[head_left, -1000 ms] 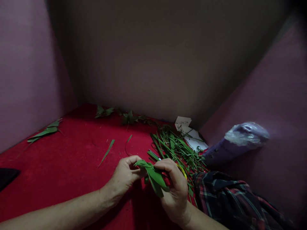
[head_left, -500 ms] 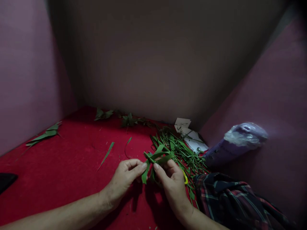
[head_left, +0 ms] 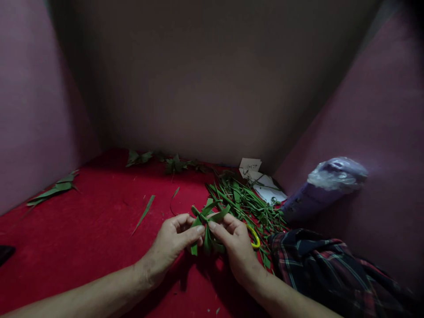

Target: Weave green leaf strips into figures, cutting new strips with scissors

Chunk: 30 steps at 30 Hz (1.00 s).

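Both L fingers (head_left: 194,235) & R fingers (head_left: 219,232) pinch leaf strips (head_left: 200,216); purple tube's (head_left: 306,201) contents unclr.

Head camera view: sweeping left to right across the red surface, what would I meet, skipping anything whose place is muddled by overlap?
Black object, broad leaf piece, narrow leaf strip, left hand, held leaves, right hand, plaid cloth.

Green piece of folded leaf strips, spread open between left hand (head_left: 174,240) and right hand (head_left: 237,244).
A second ago the piece (head_left: 203,218) drooped over the right palm; now its strips fan above and below the thumbs, nearly tip to tip. The yellow ring-shaped handle (head_left: 257,240) shows more beside the right hand.
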Each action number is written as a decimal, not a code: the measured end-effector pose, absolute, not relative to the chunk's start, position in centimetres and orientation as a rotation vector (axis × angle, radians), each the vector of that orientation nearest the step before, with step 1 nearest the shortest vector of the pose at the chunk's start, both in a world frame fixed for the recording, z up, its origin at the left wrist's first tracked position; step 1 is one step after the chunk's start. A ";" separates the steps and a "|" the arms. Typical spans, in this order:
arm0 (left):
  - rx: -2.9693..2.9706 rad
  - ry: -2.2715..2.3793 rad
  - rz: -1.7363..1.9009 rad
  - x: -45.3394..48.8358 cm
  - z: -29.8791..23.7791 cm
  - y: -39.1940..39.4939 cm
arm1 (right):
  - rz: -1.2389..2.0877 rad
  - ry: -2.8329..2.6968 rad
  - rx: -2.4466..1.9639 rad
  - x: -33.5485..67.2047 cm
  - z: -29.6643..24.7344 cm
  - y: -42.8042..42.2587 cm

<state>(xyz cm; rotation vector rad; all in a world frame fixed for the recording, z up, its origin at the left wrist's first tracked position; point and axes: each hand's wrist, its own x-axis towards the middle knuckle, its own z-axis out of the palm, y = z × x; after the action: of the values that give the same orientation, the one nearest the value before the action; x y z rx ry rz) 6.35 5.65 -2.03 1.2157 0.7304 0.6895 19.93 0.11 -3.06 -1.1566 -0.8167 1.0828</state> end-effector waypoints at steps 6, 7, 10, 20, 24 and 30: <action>1.140 0.626 0.633 6.5 -2.5 5.7 | 1.063 -0.862 -1.122 19.8 -3.1 -0.1; 1.133 0.605 0.631 6.5 -2.6 5.8 | 1.069 -0.889 -1.097 19.7 -3.2 -0.1; 1.139 0.602 0.638 6.7 -2.9 5.9 | 1.061 -0.980 -1.064 19.7 -3.5 -0.1; 1.168 0.662 0.681 6.6 -1.7 5.8 | 1.065 -0.946 -1.082 19.8 -3.0 0.1; 1.132 0.668 0.706 6.7 -1.7 5.8 | 1.059 -0.902 -1.048 19.8 -2.6 0.1; 1.174 0.691 0.730 6.6 -2.0 6.0 | 1.076 -0.955 -0.983 19.7 -2.9 0.1</action>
<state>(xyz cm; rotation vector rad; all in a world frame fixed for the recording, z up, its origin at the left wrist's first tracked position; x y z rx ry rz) 6.65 5.99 -1.95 1.1743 0.6908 0.7303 19.71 0.05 -2.91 -0.9825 -0.9554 1.0762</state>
